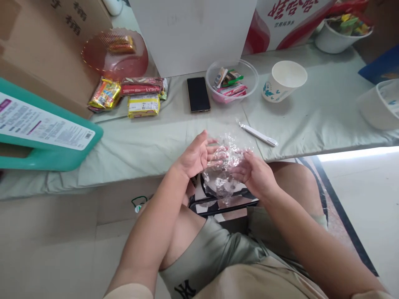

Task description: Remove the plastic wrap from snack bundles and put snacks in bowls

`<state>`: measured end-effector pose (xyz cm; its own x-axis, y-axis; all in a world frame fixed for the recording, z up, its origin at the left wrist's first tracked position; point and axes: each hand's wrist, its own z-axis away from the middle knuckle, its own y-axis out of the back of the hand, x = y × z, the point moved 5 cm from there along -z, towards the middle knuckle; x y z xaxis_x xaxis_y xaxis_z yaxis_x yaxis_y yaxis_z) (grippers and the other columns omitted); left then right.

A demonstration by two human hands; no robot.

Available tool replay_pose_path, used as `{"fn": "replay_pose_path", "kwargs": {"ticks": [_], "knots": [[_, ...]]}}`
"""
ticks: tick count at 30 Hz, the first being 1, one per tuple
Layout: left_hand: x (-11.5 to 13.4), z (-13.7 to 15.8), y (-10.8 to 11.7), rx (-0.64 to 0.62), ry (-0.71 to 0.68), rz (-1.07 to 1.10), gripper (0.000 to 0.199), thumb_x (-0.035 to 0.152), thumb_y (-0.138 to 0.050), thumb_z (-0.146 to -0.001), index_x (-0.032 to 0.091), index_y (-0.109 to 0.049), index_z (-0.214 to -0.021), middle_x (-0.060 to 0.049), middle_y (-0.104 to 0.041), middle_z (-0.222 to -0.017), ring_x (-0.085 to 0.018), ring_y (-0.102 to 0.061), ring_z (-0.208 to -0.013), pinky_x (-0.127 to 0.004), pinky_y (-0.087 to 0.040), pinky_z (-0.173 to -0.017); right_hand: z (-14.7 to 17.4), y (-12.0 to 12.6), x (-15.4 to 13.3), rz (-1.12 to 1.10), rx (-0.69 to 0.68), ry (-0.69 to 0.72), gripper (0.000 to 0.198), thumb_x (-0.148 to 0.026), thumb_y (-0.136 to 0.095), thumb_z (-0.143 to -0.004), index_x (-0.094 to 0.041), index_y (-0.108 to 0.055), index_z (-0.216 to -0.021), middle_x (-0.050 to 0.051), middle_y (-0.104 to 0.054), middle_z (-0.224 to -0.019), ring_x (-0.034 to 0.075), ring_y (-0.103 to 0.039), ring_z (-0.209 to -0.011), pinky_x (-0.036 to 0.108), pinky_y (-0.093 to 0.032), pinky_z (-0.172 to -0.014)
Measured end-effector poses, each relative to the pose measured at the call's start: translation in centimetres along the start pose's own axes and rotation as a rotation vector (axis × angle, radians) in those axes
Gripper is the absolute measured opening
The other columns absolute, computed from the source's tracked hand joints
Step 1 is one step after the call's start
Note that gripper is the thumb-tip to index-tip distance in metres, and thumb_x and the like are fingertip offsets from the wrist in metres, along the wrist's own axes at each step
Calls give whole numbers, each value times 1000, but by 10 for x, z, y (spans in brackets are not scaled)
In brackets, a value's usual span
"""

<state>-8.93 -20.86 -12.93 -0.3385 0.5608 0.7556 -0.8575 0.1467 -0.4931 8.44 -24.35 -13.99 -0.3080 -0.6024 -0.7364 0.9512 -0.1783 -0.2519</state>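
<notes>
Clear, crumpled plastic film is bunched between the two hands at the centre of the frame, just over the front edge of the cloth-covered desk. On its left side, the left hand is turned palm up, fingers loosely spread and reaching behind the film; whether they grip it I cannot tell. At the right side, the right hand is partly closed, thumb and fingers pinching the film's edge.

Just above the right hand, a slim white tool lies slanted on the desk. Higher up, near the middle, a dark phone lies flat beside a clear bowl with small wrapped pieces inside. Right of that bowl stands a white paper cup with a blue pattern.

Toward the upper left, a yellow packet lies in front of red packets, with an amber dish behind them holding gold-wrapped items. A green jug fills the left edge, in front of a brown carton. At the upper right is a white tub of colourful wrappers.
</notes>
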Motion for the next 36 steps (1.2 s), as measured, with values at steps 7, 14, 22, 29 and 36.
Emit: {"fn": "replay_pose_path", "kwargs": {"ticks": [7,14,22,29,36], "knots": [[14,2,4,126,-236,121,70,39,-80,-70,29,-47,-131,-9,-66,-135,-23,-72,-108,-33,-60,-82,9,5,22,216,-193,-108,28,-39,-77,-77,-20,-65,-94,2,-72,-64,17,-70,-56,27,-57,-52],[-11,1,-7,-79,117,-242,46,46,-83,-73,14,-69,-103,-13,-75,-96,-21,-73,-81,-24,-51,-54,5,3,7,279,-141,107,52,-49,-73,-81,-21,-62,-123,-3,-72,-66,18,-73,-60,28,-58,-59],[6,11,-6,-21,-56,-409,32,32,-66,-85,21,-68,-114,5,-59,-51,-10,-54,-39,-21,-38,-41,4,11,-2,224,-135,142,48,-49,-71,-82,-27,-65,-124,-4,-71,-73,14,-69,-58,28,-58,-59],[20,14,-2,-115,-307,-524,10,24,-65,-78,18,-73,-77,-1,-69,-69,-11,-63,-64,-25,-51,-65,-10,26,-6,99,-25,386,21,-34,-83,-67,-20,-68,-62,5,-66,-136,10,-61,-67,27,-49,-52],[24,4,9,32,-409,-701,36,30,-46,-91,18,-75,-74,-7,-75,-88,-15,-66,-81,-27,-52,-72,-16,31,-15,-15,12,358,16,-32,-71,-72,-24,-68,-85,5,-61,-135,16,-63,-88,31,-54,-72]]}}
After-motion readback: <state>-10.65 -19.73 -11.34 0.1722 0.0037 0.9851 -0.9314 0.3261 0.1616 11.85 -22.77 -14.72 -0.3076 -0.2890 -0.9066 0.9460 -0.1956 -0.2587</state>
